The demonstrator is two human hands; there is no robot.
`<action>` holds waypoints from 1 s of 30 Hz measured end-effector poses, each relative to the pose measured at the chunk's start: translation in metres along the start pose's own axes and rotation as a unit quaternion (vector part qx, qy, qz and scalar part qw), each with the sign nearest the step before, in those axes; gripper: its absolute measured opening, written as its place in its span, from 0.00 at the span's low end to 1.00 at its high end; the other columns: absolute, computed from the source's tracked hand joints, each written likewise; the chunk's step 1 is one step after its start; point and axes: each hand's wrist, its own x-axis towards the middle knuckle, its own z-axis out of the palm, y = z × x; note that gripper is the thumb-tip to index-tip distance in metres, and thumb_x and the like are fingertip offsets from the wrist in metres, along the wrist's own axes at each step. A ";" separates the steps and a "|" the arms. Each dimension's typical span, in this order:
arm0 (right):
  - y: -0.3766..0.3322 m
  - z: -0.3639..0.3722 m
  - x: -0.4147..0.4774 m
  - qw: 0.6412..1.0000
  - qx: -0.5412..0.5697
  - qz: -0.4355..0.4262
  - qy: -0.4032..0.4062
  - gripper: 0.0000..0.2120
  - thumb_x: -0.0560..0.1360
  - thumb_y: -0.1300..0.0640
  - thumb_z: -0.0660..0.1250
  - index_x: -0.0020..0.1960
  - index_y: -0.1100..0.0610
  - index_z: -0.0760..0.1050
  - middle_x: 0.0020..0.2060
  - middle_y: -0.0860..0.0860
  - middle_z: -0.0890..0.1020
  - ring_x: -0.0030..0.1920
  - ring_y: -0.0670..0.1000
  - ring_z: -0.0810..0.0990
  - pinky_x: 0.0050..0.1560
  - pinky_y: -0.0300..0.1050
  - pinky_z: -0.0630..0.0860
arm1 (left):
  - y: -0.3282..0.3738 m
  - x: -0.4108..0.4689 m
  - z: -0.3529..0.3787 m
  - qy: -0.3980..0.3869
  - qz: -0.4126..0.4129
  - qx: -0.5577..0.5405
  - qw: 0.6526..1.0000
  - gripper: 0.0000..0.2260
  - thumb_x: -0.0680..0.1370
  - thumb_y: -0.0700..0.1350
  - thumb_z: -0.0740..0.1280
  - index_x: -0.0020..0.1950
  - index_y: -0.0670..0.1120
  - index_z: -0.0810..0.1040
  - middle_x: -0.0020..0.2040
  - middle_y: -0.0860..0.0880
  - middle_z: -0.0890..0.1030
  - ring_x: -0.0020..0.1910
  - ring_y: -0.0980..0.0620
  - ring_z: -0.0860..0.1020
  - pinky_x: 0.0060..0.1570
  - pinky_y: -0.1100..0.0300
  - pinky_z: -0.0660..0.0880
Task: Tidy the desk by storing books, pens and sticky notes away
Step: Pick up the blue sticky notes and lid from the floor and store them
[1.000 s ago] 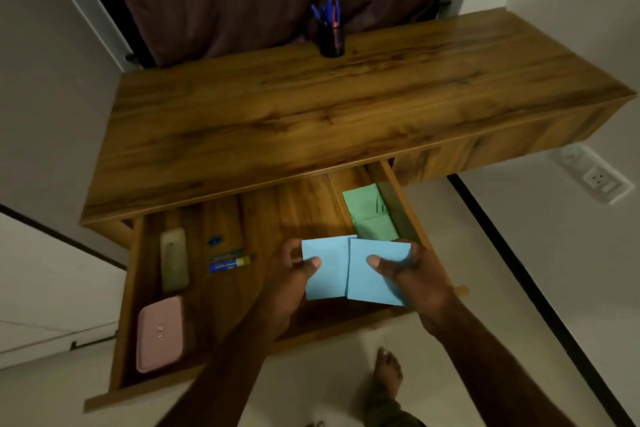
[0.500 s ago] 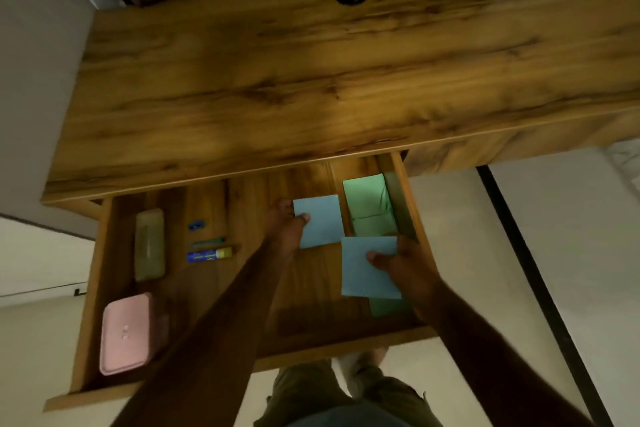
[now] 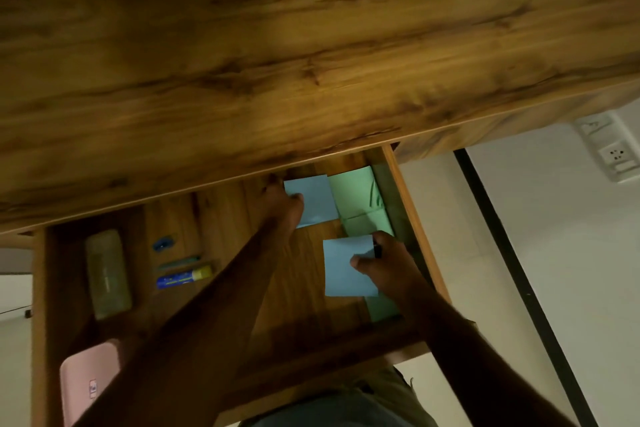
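We saw the near light-blue square sticky-note pad (image 3: 346, 270) pinched by the right hand (image 3: 384, 263), thumb on top and fingers curled at its right edge, just above the open wooden drawer (image 3: 410, 218). The left hand (image 3: 281, 206) laid its thumb on the far light-blue square sticky-note pad (image 3: 313, 201), deeper in the drawer; we could not tell how its fingers lay. Green sticky-note pads (image 3: 356, 199) lined the right wall. Leftward lay a blue-and-yellow glue stick (image 3: 183, 278), an olive oblong case (image 3: 107, 274) and a pink case (image 3: 86, 388).
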 end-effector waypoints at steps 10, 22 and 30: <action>-0.019 0.035 0.027 0.995 -0.061 -0.040 0.065 0.16 0.75 0.59 0.76 0.61 0.57 0.79 0.53 0.52 0.85 0.51 0.52 0.81 0.47 0.43 0.75 | -0.022 -0.003 -0.018 -0.005 0.096 0.076 0.992 0.26 0.77 0.52 0.70 0.71 0.47 0.66 0.69 0.41 0.73 0.63 0.41 0.77 0.55 0.44 0.80; -0.023 0.052 0.030 0.967 -0.205 -0.095 0.119 0.25 0.72 0.52 0.79 0.62 0.54 0.69 0.56 0.52 0.79 0.53 0.60 0.83 0.48 0.56 0.83 | -0.052 -0.046 -0.015 -0.085 0.233 0.221 0.943 0.30 0.74 0.54 0.72 0.74 0.52 0.65 0.71 0.44 0.63 0.70 0.42 0.66 0.64 0.47 0.74; -0.026 0.046 0.029 0.948 -0.261 -0.124 0.133 0.32 0.71 0.48 0.80 0.65 0.55 0.66 0.60 0.54 0.75 0.55 0.61 0.83 0.43 0.53 0.80 | -0.048 -0.045 -0.014 -0.083 0.228 0.222 0.944 0.28 0.74 0.52 0.73 0.71 0.51 0.67 0.71 0.44 0.64 0.70 0.40 0.66 0.63 0.44 0.76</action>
